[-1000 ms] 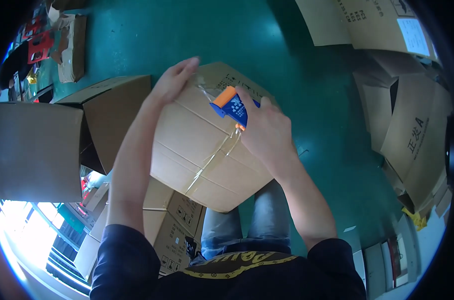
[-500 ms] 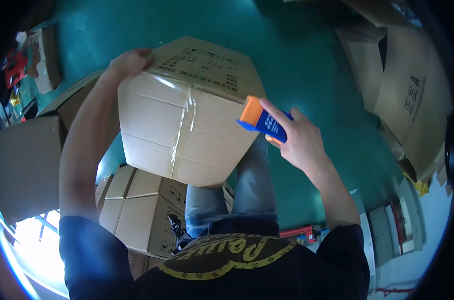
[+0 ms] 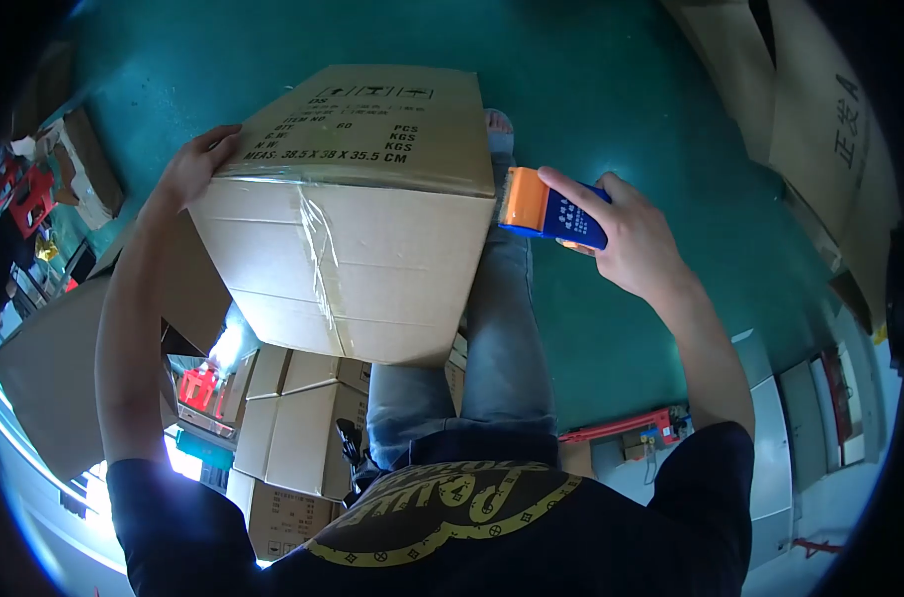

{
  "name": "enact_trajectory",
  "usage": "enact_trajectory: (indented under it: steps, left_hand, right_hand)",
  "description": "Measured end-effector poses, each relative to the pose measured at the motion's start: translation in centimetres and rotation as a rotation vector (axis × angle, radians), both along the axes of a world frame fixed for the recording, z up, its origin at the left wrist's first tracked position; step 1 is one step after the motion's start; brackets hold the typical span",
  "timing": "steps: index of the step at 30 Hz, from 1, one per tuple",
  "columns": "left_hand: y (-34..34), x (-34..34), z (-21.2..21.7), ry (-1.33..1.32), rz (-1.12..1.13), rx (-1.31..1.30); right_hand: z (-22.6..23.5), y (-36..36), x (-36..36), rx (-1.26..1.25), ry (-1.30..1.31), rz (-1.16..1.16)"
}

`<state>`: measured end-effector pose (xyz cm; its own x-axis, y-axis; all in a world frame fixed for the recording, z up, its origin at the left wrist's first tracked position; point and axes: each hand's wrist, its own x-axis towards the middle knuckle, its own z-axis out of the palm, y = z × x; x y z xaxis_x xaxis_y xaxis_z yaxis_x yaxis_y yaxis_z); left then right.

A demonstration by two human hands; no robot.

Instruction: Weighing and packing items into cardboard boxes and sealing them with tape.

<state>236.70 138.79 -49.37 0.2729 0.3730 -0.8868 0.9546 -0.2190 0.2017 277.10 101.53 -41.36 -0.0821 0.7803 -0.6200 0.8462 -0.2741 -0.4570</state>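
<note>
A big brown cardboard box (image 3: 402, 264) is tilted up in front of my legs, its printed side toward the far end. Clear, wrinkled tape (image 3: 318, 259) runs down the middle of the face nearest me. My left hand (image 3: 195, 167) grips the box at its far left corner, fingers curled over the edge. In my right hand (image 3: 639, 239) is a blue and orange tape dispenser (image 3: 563, 214), held just off the box's right edge. My index finger stretches along its top. The end of the dispenser closest to the box looks toothed.
Stacked cardboard boxes (image 3: 303, 428) stand by my left leg. Another large carton (image 3: 84, 368) is at the left, beyond my forearm. Flattened cardboard (image 3: 820, 129) leans at the far right. A red metal part (image 3: 621, 426) lies low on the right, on the green floor (image 3: 611, 348).
The box has swung and shifted left, its printed side now squarer to view. My left hand moved left and nearer with it. The tape dispenser moved slightly right and farther away.
</note>
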Motion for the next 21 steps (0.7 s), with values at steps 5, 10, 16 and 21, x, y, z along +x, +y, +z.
enact_trajectory:
  steps: [5,10,16,21]
  left_hand:
    - [-0.1,0.8,0.5,-0.019,-0.034,-0.01]
    - [0.4,0.5,0.4,-0.016,-0.092,0.004]
    - [-7.7,8.0,3.2,-0.453,-0.304,0.439]
    - [-22.8,19.5,5.4,-0.483,-0.57,0.243]
  right_hand:
    - [-1.2,-1.4,0.1,-0.005,0.084,-0.097]
    - [-3.8,-2.6,-0.3,0.078,0.031,-0.109]
    - [-4.0,-1.9,-1.9,0.222,-0.133,-0.011]
    - [-2.7,1.9,-1.9,0.378,-0.236,0.174]
